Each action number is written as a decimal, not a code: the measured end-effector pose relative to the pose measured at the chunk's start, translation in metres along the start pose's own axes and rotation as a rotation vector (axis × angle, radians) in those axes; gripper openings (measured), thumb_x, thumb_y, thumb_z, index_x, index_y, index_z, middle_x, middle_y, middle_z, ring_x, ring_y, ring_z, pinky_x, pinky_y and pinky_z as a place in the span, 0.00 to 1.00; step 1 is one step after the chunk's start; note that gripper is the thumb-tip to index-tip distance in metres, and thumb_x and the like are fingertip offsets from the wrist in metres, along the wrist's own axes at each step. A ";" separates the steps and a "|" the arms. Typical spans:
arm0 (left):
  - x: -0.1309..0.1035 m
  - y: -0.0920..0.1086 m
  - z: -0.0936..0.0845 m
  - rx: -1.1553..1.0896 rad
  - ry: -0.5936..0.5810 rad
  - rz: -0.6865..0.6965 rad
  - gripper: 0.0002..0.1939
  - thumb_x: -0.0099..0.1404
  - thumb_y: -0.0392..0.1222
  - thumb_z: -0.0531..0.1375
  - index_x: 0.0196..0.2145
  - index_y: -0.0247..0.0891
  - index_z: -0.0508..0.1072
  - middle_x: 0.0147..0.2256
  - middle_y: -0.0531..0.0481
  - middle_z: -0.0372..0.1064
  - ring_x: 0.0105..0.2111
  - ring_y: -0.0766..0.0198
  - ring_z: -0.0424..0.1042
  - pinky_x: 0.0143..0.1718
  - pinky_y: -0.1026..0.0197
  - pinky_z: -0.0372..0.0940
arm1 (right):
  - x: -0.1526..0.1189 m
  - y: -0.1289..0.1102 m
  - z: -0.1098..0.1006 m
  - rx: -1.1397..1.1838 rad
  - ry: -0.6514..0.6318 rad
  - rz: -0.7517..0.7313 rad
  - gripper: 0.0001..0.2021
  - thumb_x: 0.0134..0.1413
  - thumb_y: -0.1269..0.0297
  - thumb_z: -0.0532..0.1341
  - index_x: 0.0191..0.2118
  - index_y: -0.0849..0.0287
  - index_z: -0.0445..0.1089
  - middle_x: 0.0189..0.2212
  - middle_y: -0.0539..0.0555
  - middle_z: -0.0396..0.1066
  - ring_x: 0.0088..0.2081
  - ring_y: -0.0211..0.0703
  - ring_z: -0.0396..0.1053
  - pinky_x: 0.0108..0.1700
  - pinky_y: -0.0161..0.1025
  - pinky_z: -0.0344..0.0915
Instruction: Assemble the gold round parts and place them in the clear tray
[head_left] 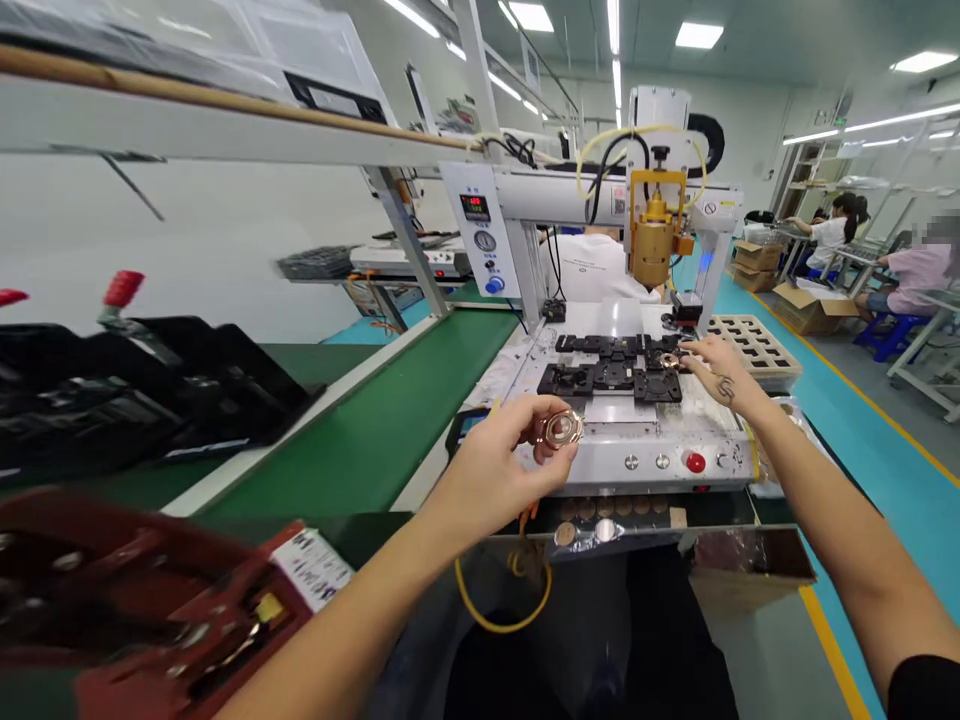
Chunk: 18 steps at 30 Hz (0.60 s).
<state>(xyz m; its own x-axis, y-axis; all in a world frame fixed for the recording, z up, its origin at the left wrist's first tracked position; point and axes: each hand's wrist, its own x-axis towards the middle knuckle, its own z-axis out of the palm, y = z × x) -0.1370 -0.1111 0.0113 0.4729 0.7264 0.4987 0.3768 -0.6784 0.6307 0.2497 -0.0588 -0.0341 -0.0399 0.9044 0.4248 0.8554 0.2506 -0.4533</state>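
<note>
Between the thumb and fingers of my left hand (pixel 510 465) is a rose-gold watch case (pixel 562 430), a round ring with lugs, held up in front of the machine's front panel. Farther forward, my right hand (pixel 716 370) reaches to the right side of the black fixture (pixel 615 370) on the machine bed. Its fingertips close on a second rose-gold watch case (pixel 670 360) at the fixture; whether this one is seated or lifted I cannot tell. Over the fixture hangs the gold-coloured press head (pixel 652 240), apart from both hands.
A red emergency button (pixel 696 462) sits on the front panel. Several round discs (pixel 606 530) lie along a ledge below it. At right stands a slotted tray (pixel 757 345). A green conveyor belt (pixel 390 400) runs at left, beside a red clamp device (pixel 180 610). Co-workers sit far right.
</note>
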 end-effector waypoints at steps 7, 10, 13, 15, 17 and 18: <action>-0.084 -0.047 0.041 -0.189 -0.124 -0.152 0.14 0.66 0.42 0.67 0.49 0.38 0.75 0.37 0.50 0.75 0.32 0.63 0.74 0.36 0.60 0.71 | -0.164 -0.006 0.008 -0.093 0.373 0.098 0.20 0.66 0.43 0.66 0.38 0.58 0.70 0.37 0.57 0.69 0.42 0.52 0.66 0.47 0.48 0.64; -0.103 -0.066 0.068 -0.299 -0.312 -0.148 0.17 0.62 0.39 0.68 0.49 0.39 0.75 0.47 0.45 0.78 0.45 0.58 0.78 0.48 0.56 0.72 | -0.187 -0.027 0.039 -0.159 0.505 0.109 0.17 0.68 0.48 0.66 0.39 0.57 0.68 0.36 0.58 0.69 0.41 0.53 0.67 0.47 0.51 0.64; -0.112 -0.086 0.093 -0.348 -0.457 -0.136 0.19 0.60 0.36 0.69 0.50 0.40 0.74 0.61 0.41 0.73 0.65 0.50 0.69 0.66 0.47 0.64 | -0.192 -0.068 0.082 0.031 0.297 -0.058 0.06 0.72 0.60 0.62 0.42 0.55 0.70 0.37 0.58 0.71 0.41 0.50 0.69 0.46 0.49 0.67; -0.114 -0.098 0.105 -0.315 -0.499 -0.125 0.19 0.60 0.35 0.70 0.48 0.40 0.74 0.64 0.40 0.71 0.71 0.48 0.62 0.72 0.44 0.56 | -0.192 -0.092 0.114 0.175 -0.015 -0.156 0.06 0.76 0.65 0.57 0.46 0.55 0.72 0.41 0.58 0.73 0.45 0.49 0.71 0.49 0.47 0.70; -0.115 -0.106 0.113 -0.279 -0.517 -0.113 0.18 0.59 0.35 0.71 0.47 0.40 0.74 0.65 0.40 0.70 0.71 0.48 0.61 0.73 0.43 0.53 | -0.192 -0.105 0.141 0.192 -0.150 -0.162 0.09 0.76 0.65 0.56 0.49 0.56 0.74 0.44 0.59 0.73 0.48 0.50 0.71 0.52 0.48 0.72; -0.115 -0.109 0.115 -0.274 -0.518 -0.111 0.18 0.59 0.35 0.71 0.47 0.40 0.74 0.66 0.40 0.69 0.71 0.49 0.61 0.74 0.43 0.52 | -0.192 -0.106 0.152 0.172 -0.160 -0.152 0.10 0.76 0.64 0.56 0.50 0.58 0.75 0.44 0.60 0.73 0.48 0.51 0.71 0.53 0.49 0.72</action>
<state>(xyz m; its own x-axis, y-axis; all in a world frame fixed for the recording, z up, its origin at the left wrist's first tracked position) -0.1411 -0.1334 -0.1832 0.7954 0.5961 0.1096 0.2597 -0.4985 0.8271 0.0878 -0.2063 -0.1864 -0.2539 0.8917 0.3746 0.7340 0.4299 -0.5258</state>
